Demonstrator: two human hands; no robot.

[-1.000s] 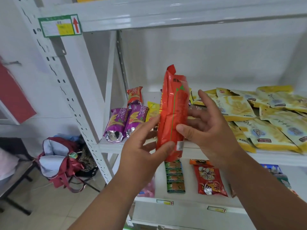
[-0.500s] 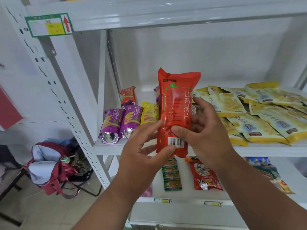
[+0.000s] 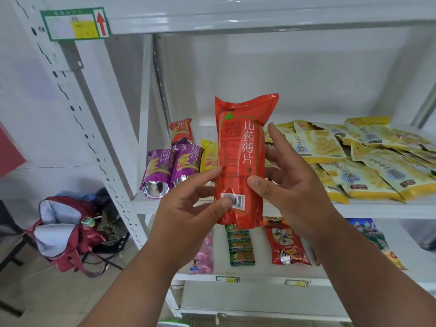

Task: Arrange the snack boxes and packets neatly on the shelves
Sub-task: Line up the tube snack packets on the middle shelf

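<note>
Both hands hold one red packet point(image 3: 240, 161) upright in the air, just in front of the middle shelf point(image 3: 354, 206). The left hand point(image 3: 188, 208) pinches its lower left edge, thumb by the barcode. The right hand point(image 3: 290, 182) holds the right side, thumb on the front and fingers behind, so each grip is clamped on the packet.

To do this step well, I think the packet should go down gently with its front facing out, near the purple packets point(image 3: 172, 166) and the small red one point(image 3: 181, 131) at the left, where there looks to be room. Keep it straight and do not squash it, since it may hold thin chips. Do not knock the yellow packets point(image 3: 354, 166) piled on the right.

The big white words on the red packet read 山药薄片. The small print is too tiny to read. The yellow packets show 芝士脆. A green tag point(image 3: 75, 24) up on the post has a red arrow pointing up
</note>
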